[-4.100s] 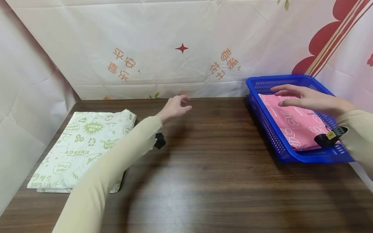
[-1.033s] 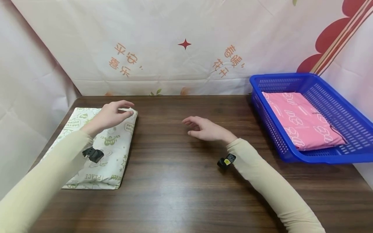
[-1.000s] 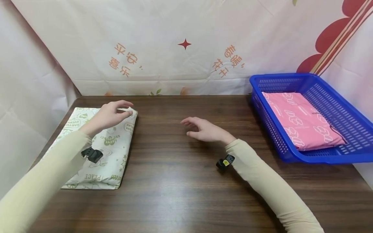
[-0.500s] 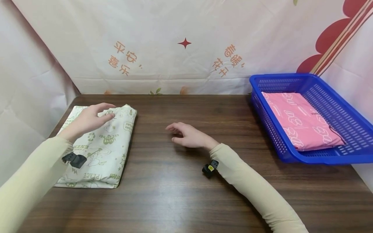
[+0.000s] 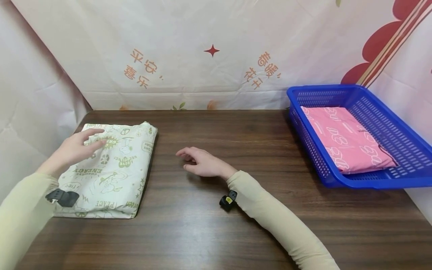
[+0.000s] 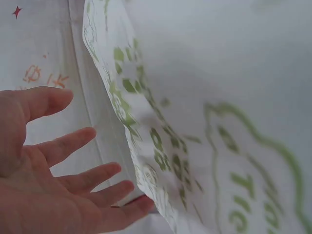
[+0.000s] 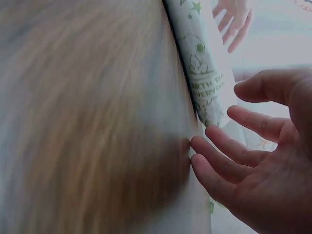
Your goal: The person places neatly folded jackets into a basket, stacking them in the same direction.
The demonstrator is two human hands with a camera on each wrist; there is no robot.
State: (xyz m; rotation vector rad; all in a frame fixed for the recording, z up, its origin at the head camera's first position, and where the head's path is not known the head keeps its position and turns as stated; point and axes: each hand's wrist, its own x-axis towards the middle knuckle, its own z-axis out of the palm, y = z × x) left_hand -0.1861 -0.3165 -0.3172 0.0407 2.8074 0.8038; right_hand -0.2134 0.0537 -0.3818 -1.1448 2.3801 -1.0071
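A folded white cloth (image 5: 113, 176) with green print lies at the left of the table. My left hand (image 5: 72, 152) is over its left part, fingers apart and holding nothing. The left wrist view shows the same cloth (image 6: 243, 146) beside the spread fingers (image 6: 73, 144). My right hand (image 5: 207, 164) hovers over the table to the right of the cloth, loosely bent and holding nothing. In the right wrist view, the cloth's edge (image 7: 200, 58) is beyond that hand's fingertips, apart from them. A folded pink cloth (image 5: 351, 138) lies in the blue basket (image 5: 388, 183).
The basket stands at the right back of the dark wooden table (image 5: 236, 225). A pale printed curtain (image 5: 189, 22) rises along the table's back edge, and plain hangings (image 5: 30, 82) close in the sides. Each wrist carries a black camera strap.
Earlier my right hand was over the basket and my left over the table's middle. Both have moved left, the left across the white cloth, the right towards it. The cloths have stayed in place.
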